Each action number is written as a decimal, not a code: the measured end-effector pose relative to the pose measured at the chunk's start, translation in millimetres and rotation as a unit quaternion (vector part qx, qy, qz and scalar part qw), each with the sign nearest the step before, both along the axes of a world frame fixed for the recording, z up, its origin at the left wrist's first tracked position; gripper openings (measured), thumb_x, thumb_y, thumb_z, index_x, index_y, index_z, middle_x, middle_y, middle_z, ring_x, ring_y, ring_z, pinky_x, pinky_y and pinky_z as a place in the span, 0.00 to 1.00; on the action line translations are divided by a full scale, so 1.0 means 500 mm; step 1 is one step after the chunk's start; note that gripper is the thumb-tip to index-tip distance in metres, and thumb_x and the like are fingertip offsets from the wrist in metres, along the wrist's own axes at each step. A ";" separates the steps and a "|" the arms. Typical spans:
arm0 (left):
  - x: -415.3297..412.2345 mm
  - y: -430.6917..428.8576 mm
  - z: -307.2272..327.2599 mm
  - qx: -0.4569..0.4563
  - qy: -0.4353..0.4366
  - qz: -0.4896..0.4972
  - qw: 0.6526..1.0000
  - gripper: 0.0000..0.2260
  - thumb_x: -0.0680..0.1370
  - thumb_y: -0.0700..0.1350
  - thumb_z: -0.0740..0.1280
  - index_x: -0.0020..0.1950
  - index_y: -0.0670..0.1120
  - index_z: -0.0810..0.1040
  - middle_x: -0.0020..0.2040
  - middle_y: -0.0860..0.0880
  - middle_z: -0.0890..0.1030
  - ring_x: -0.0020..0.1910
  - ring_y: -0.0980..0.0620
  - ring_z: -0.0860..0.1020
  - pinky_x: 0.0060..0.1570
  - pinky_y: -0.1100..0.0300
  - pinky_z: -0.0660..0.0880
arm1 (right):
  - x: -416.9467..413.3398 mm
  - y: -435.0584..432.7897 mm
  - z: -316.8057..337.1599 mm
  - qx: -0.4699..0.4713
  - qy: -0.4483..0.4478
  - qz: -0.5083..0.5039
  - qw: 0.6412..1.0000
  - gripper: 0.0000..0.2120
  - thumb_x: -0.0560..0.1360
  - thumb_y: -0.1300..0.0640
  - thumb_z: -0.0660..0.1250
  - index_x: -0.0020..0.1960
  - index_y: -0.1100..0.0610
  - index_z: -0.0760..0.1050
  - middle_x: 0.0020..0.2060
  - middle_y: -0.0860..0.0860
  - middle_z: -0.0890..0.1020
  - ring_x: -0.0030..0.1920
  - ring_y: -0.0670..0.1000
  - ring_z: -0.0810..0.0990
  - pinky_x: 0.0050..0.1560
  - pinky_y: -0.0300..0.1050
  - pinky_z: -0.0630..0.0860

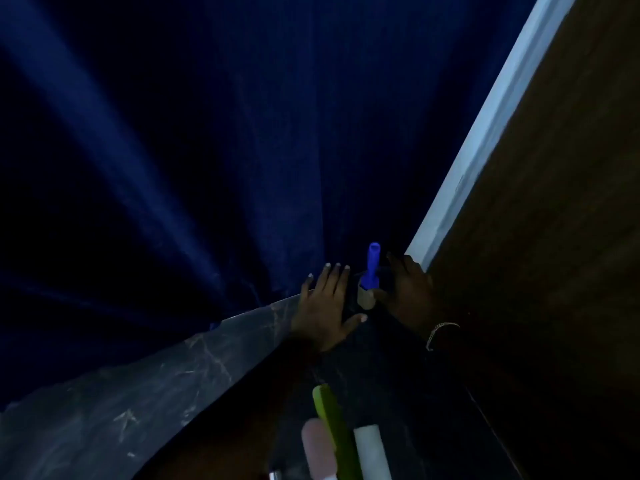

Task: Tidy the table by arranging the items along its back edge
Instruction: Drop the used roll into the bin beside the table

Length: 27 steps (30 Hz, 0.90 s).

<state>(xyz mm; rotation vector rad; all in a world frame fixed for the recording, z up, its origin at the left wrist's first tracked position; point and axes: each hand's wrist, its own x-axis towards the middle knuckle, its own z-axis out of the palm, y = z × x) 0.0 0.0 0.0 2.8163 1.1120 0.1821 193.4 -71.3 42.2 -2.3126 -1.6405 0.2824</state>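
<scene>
Two hands: both up at the table's (145,386) back edge, flanking one blue-handled brush (370,271).
Brush position: standing in the far corner, right by the blue curtain (173,150) and the wall trim (485,140).
Long axis: upright, blue handle up, pale base down.
Left hand (325,306): flat and spread, thumb near the base, holding nothing.
Right hand (408,292): nearer, thumb touching the base; too dark here, can't tell if it's gripping.
Waiting items: green stick (332,424), white roll (372,452) and pink piece (317,448) lie near the camera, well apart from the corner.
Next call: probably release, then reach back.
</scene>
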 end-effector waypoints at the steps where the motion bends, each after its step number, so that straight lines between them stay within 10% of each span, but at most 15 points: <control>1: 0.016 0.006 -0.012 -0.043 -0.009 0.011 0.999 0.44 0.78 0.74 0.52 0.84 0.47 0.48 0.84 0.47 0.55 0.84 0.47 0.51 0.79 0.41 0.54 | 0.002 0.012 -0.013 0.014 0.034 0.000 0.999 0.36 0.75 0.45 0.71 0.77 0.57 0.63 0.70 0.56 0.71 0.68 0.57 0.73 0.65 0.53 0.72; 5: 0.080 0.029 -0.064 -0.180 -0.102 0.014 0.978 0.32 0.78 0.59 0.71 0.76 0.45 0.68 0.70 0.44 0.76 0.69 0.45 0.74 0.68 0.47 0.72 | 0.008 0.050 -0.059 0.052 0.128 -0.022 0.990 0.22 0.75 0.48 0.72 0.65 0.55 0.74 0.58 0.53 0.78 0.55 0.53 0.79 0.50 0.40 0.71; 7: 0.104 0.029 -0.083 -0.212 -0.145 -0.004 0.967 0.12 0.83 0.48 0.65 0.65 0.45 0.76 0.55 0.49 0.81 0.55 0.50 0.79 0.56 0.57 0.76 | 0.007 0.056 -0.069 0.071 0.138 -0.024 0.988 0.14 0.76 0.48 0.71 0.58 0.54 0.78 0.50 0.49 0.80 0.49 0.50 0.81 0.43 0.31 0.69; 10: 0.109 0.030 -0.074 -0.263 -0.153 0.038 0.952 0.13 0.84 0.44 0.63 0.68 0.43 0.75 0.61 0.43 0.81 0.62 0.43 0.78 0.61 0.57 0.75 | 0.000 0.055 -0.070 0.080 0.173 -0.020 0.981 0.08 0.76 0.52 0.71 0.52 0.55 0.80 0.43 0.47 0.81 0.43 0.47 0.80 0.38 0.24 0.70; 18: 0.003 -0.058 0.035 -0.372 -0.305 0.082 0.873 0.25 0.80 0.47 0.72 0.76 0.53 0.70 0.66 0.52 0.81 0.64 0.55 0.79 0.67 0.53 0.76 | -0.073 -0.018 0.025 0.115 0.237 0.034 0.964 0.09 0.75 0.60 0.72 0.47 0.46 0.77 0.39 0.41 0.80 0.42 0.34 0.80 0.43 0.29 0.73; 23: -0.108 -0.136 0.140 -0.348 -0.334 0.077 0.872 0.19 0.79 0.46 0.73 0.69 0.51 0.75 0.62 0.51 0.81 0.60 0.54 0.80 0.61 0.55 0.77 | -0.153 -0.088 0.123 0.130 0.279 0.036 0.951 0.04 0.75 0.57 0.74 0.48 0.57 0.81 0.41 0.48 0.84 0.44 0.49 0.84 0.49 0.54 0.82; 27: -0.199 -0.206 0.212 -0.285 -0.344 0.081 0.891 0.19 0.74 0.44 0.77 0.63 0.48 0.78 0.57 0.48 0.81 0.57 0.49 0.79 0.59 0.48 0.77 | -0.243 -0.163 0.197 0.140 0.325 0.038 0.934 0.07 0.74 0.54 0.74 0.50 0.57 0.83 0.41 0.49 0.86 0.43 0.48 0.85 0.50 0.53 0.82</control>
